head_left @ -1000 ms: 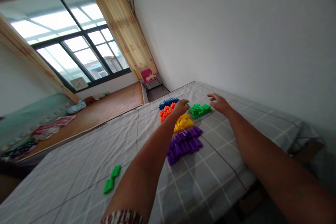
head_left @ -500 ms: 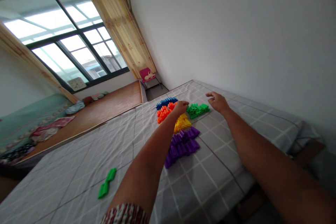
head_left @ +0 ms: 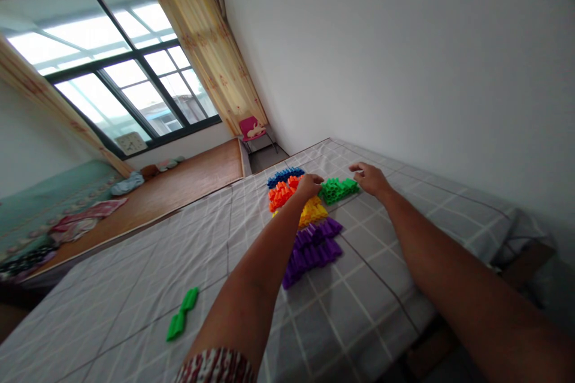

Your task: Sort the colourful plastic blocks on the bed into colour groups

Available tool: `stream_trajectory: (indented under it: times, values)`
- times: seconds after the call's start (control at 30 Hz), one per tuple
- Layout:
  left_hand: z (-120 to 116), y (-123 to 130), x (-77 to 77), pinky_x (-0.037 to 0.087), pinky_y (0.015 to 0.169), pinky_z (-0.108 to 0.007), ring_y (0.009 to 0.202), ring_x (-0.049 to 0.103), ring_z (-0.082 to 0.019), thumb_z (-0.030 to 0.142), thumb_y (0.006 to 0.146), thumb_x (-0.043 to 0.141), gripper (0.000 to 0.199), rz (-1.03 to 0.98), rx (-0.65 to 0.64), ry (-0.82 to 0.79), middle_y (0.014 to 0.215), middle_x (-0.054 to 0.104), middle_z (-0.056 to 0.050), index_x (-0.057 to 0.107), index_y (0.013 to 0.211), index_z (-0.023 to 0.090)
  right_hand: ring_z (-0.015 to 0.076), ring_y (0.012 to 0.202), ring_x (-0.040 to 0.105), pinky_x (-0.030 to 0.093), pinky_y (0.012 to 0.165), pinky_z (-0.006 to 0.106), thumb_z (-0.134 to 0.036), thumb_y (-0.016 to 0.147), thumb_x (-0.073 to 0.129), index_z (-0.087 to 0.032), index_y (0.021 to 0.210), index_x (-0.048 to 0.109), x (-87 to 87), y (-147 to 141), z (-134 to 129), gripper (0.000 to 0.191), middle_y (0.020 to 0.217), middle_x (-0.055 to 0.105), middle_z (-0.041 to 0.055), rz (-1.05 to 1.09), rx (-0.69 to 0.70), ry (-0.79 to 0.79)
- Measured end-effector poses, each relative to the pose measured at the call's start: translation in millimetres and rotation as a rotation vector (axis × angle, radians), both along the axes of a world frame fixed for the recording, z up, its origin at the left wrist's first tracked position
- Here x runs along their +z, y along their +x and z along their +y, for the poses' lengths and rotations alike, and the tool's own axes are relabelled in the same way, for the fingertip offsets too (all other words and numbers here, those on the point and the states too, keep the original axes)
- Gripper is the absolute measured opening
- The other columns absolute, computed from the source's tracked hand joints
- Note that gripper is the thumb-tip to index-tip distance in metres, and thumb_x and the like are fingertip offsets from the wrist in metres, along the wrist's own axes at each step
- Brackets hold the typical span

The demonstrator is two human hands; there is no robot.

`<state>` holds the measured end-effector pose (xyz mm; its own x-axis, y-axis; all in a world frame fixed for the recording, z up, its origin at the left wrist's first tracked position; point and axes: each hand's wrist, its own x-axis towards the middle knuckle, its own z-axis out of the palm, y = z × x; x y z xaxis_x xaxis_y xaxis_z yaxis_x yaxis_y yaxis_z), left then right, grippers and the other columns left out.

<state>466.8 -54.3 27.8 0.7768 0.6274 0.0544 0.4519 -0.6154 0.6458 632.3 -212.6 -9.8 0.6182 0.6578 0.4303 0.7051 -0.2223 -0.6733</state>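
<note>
A cluster of green plastic tube-like pieces (head_left: 339, 190) lies on the checked cloth (head_left: 368, 233) between my two hands. My left hand (head_left: 311, 184) is over the orange pieces, with its fingers stretched toward the left end of the green cluster. Whether it touches them I cannot tell. At the cluster's other end my right hand (head_left: 370, 178) is open, its fingers apart and close to the green pieces. Orange pieces (head_left: 281, 194), yellow pieces (head_left: 313, 211) and purple pieces (head_left: 312, 253) sit in rows, partly covered by my left arm. Blue pieces (head_left: 286, 176) are at the far end.
Two loose green pieces (head_left: 182, 314) lie apart at the front left. A white wall (head_left: 404, 60) runs along the right. Beyond the cloth-covered surface are a wooden platform (head_left: 193, 173), a pink chair (head_left: 252, 127) and a window (head_left: 135, 54).
My right hand has moved slightly left and down toward the green cluster. My left hand has barely moved; its fingers look a little more extended.
</note>
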Motion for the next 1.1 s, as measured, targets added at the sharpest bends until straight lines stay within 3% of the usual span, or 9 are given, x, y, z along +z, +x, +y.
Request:
stream_trajectory:
  times: [0.27,0.4,0.57,0.63,0.73,0.8,0.87,0.97,1.1]
  values:
    - [6,12,8.1,0.051,0.071,-0.024,0.071,0.063,-0.012,0.007,0.069,0.061,0.036,-0.112,0.080,-0.038,0.086,0.073,-0.006,0.073,0.104,0.011,0.0169,0.083,0.067,0.050,0.085,0.030,-0.013,0.077,0.050,-0.018,0.104,0.068,-0.4,3,1,0.033,0.107,0.072,0.0050,-0.018,-0.026,0.022]
    - [-7,29,17.0,0.047,0.062,-0.020,0.057,0.054,-0.007,0.011,0.069,0.063,0.031,-0.253,-0.020,-0.187,0.071,0.070,-0.003,0.074,0.098,0.010,0.0178,0.085,0.067,0.050,0.086,0.032,-0.015,0.079,0.050,-0.018,0.099,0.069,5.1,2,0,0.028,0.102,0.073,0.0056,0.010,-0.045,0.055]
    - [-31,50,23.8,0.042,0.055,-0.018,0.054,0.050,-0.006,0.015,0.070,0.066,0.020,-0.312,-0.099,-0.223,0.062,0.064,0.000,0.073,0.088,0.010,0.0167,0.086,0.067,0.052,0.081,0.029,-0.038,0.084,0.056,-0.021,0.102,0.068,17.7,-7,-2,0.027,0.100,0.073,0.0033,0.077,0.191,0.264]
    - [-35,55,23.1,0.043,0.056,-0.018,0.054,0.051,-0.006,0.016,0.071,0.066,0.016,-0.325,-0.094,-0.251,0.061,0.062,0.001,0.073,0.084,0.010,0.0163,0.082,0.067,0.054,0.075,0.029,-0.041,0.081,0.060,-0.022,0.103,0.067,19.0,-9,-3,0.030,0.099,0.073,0.0032,0.113,0.260,0.273]
    - [-30,55,20.2,0.049,0.062,-0.022,0.058,0.057,-0.008,0.016,0.076,0.061,0.017,-0.290,-0.087,-0.307,0.066,0.065,-0.002,0.072,0.088,0.009,0.0158,0.077,0.067,0.054,0.072,0.028,-0.037,0.079,0.063,-0.021,0.100,0.067,17.2,-8,-4,0.027,0.093,0.073,0.0035,0.110,0.255,0.234]
    - [-22,50,18.8,0.053,0.071,-0.026,0.068,0.063,-0.011,0.010,0.077,0.056,0.023,-0.236,-0.071,-0.217,0.077,0.070,-0.006,0.072,0.093,0.010,0.0159,0.077,0.067,0.053,0.074,0.028,-0.034,0.079,0.062,-0.021,0.095,0.068,14.7,-5,-5,0.022,0.090,0.073,0.0036,0.083,0.178,0.199]
    - [-12,45,18.1,0.052,0.084,-0.030,0.085,0.066,-0.015,0.001,0.073,0.051,0.036,-0.149,-0.097,-0.029,0.093,0.072,-0.008,0.073,0.099,0.012,0.0164,0.077,0.067,0.052,0.076,0.029,-0.032,0.079,0.061,-0.020,0.091,0.068,11.6,-1,-4,0.018,0.087,0.073,0.0039,0.066,0.058,0.161]
    - [0,38,17.7,0.046,0.099,-0.032,0.108,0.062,-0.018,-0.006,0.064,0.044,0.056,0.016,-0.275,0.163,0.113,0.070,-0.007,0.073,0.106,0.016,0.0166,0.079,0.067,0.051,0.077,0.029,-0.030,0.081,0.058,-0.020,0.089,0.068,6.2,4,-2,0.016,0.089,0.073,0.0046,0.062,-0.064,0.112]
    - [7,39,17.4,0.042,0.104,-0.029,0.116,0.058,-0.018,-0.007,0.059,0.043,0.064,0.155,-0.495,0.229,0.123,0.066,-0.002,0.072,0.109,0.020,0.0164,0.083,0.067,0.049,0.080,0.028,-0.028,0.083,0.055,-0.019,0.089,0.068,0.7,9,1,0.017,0.093,0.073,0.0046,0.028,-0.137,0.015]
